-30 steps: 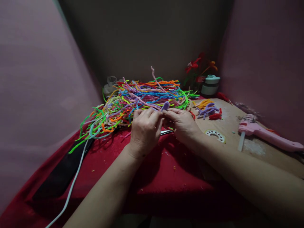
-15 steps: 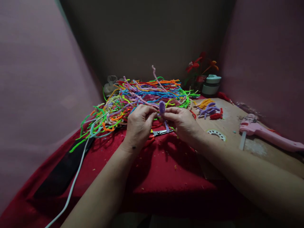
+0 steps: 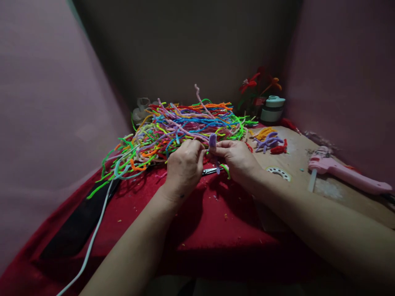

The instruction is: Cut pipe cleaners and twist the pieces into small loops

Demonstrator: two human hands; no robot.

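A purple pipe cleaner [image 3: 212, 140], bent into a loop at its top, stands up between my hands, and a loose tail of it hangs below the fingers. The thumb and forefinger of my right hand [image 3: 236, 158] pinch it from the right. From the left, my left hand [image 3: 187, 162] is closed at the same piece; its fingertips are partly hidden behind the thumb. Scissors [image 3: 210, 171] lie just beneath both hands on the red cloth [image 3: 216, 230], their handles covered by the left hand. Behind rises a heap of many-coloured pipe cleaners [image 3: 185, 119].
On the brown board [image 3: 298, 152] at right are short purple pieces [image 3: 268, 142], orange pieces [image 3: 263, 133], a red bundle [image 3: 279, 148] and a pink glue gun [image 3: 345, 170]. A lidded cup [image 3: 273, 109] stands behind. A white cable [image 3: 100, 230] crosses a black slab [image 3: 77, 226] at left.
The purple loop has turned from facing me to nearly edge-on. My left hand has rolled over, its knuckles now more toward me and covering the scissor handles. The view has shifted slightly.
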